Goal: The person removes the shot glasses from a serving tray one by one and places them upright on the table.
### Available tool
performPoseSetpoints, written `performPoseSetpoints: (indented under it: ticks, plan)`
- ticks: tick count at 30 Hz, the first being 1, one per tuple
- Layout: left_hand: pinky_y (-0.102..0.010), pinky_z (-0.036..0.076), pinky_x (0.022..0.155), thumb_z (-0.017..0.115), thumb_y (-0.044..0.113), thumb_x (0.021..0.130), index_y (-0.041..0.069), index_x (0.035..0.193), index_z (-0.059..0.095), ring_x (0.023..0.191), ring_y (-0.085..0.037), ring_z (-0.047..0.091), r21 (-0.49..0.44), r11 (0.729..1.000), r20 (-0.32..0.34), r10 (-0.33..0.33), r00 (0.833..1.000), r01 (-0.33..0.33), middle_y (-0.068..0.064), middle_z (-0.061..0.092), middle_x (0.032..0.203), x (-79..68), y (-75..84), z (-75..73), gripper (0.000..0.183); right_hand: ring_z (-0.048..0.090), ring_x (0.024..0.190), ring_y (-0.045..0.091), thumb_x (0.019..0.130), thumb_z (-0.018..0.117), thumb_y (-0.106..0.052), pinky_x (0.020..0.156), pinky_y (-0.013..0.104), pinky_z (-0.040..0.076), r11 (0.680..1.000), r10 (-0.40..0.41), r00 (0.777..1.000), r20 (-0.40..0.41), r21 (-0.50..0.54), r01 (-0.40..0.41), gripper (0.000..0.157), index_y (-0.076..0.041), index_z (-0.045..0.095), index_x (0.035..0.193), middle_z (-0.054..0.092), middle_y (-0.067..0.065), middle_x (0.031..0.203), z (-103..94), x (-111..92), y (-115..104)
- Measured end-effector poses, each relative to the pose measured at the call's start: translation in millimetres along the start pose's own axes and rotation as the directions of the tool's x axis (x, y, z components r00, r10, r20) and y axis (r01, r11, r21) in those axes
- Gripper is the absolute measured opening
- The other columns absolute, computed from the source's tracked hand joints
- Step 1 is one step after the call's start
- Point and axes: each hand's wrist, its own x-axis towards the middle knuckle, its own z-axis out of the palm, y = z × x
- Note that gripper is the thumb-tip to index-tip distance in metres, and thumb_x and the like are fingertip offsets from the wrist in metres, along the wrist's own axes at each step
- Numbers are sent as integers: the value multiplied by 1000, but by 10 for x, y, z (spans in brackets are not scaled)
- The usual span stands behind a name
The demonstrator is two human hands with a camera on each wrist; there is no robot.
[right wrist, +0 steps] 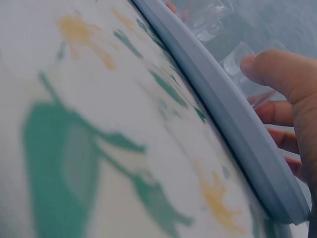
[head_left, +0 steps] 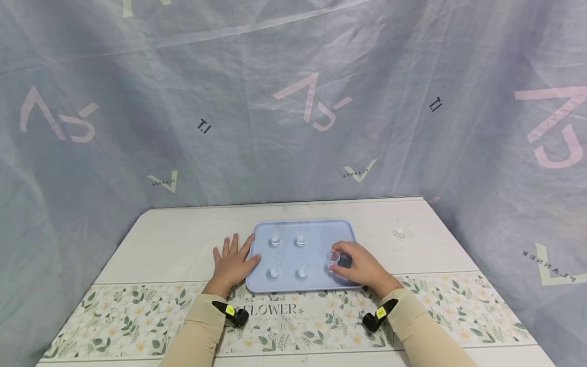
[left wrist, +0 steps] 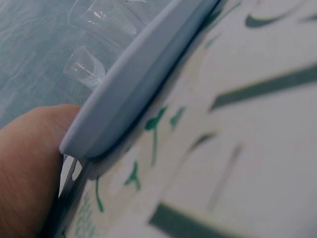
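A light blue tray (head_left: 316, 285) lies on the table with several small clear shot glasses on it. My right hand (head_left: 359, 262) pinches one shot glass (head_left: 333, 261) between thumb and fingers, over the tray's front right part. In the right wrist view the thumb (right wrist: 270, 69) lies against that glass. At the tray's left edge my left hand (head_left: 234, 265) is spread, its thumb over the rim and its fingers straight. Two glasses stand in the back row, such as this shot glass (head_left: 300, 237), and two in front, including this shot glass (head_left: 274, 267).
Another shot glass (head_left: 399, 229) stands on the table (head_left: 440, 250) right of the tray. A floral printed strip (head_left: 137, 321) runs across the table's front. Grey curtains (head_left: 229, 127) hang behind and at both sides.
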Motion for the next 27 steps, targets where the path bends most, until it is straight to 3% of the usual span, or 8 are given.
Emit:
performPoseSetpoints:
  ticks: [9, 16, 22, 27]
  plan:
    - [-71, -12, 113, 49, 57, 100, 27, 163, 24, 153, -45, -6, -11, 1000, -5, 5, 1000, -5, -20, 4, 168, -4, -8, 5, 74, 63, 90, 13, 84, 84, -29, 83, 41, 53, 997, 67, 995, -80, -31, -69, 37, -13, 65, 111, 66, -8, 97, -101, -22, 152]
    - [-71, -12, 113, 49, 57, 100, 28, 163, 23, 153, -45, -6, -17, 1000, -2, 6, 1000, -7, -20, 3, 168, -9, -4, -3, 74, 66, 95, 23, 85, 83, -27, 87, 49, 52, 980, 176, 974, -143, -70, -187, 39, -12, 62, 114, 67, -1, 98, -229, -63, 252]
    - [-71, -12, 113, 50, 57, 100, 27, 163, 24, 153, -45, -6, -27, 1000, -1, 4, 1000, -4, -20, 3, 168, -18, 7, -18, 74, 65, 104, 35, 87, 80, -25, 90, 55, 50, 950, 267, 937, -227, -100, -295, 41, -7, 62, 119, 69, 13, 107, -320, -98, 314]
    - [-71, -12, 113, 49, 57, 100, 27, 163, 24, 153, -45, -6, -24, 1000, -2, 4, 1000, -4, -20, 4, 168, -20, 7, -18, 74, 63, 100, 37, 89, 78, -29, 84, 55, 48, 909, 359, 879, -313, -97, -406, 40, -8, 61, 119, 67, 16, 106, -350, -126, 374]
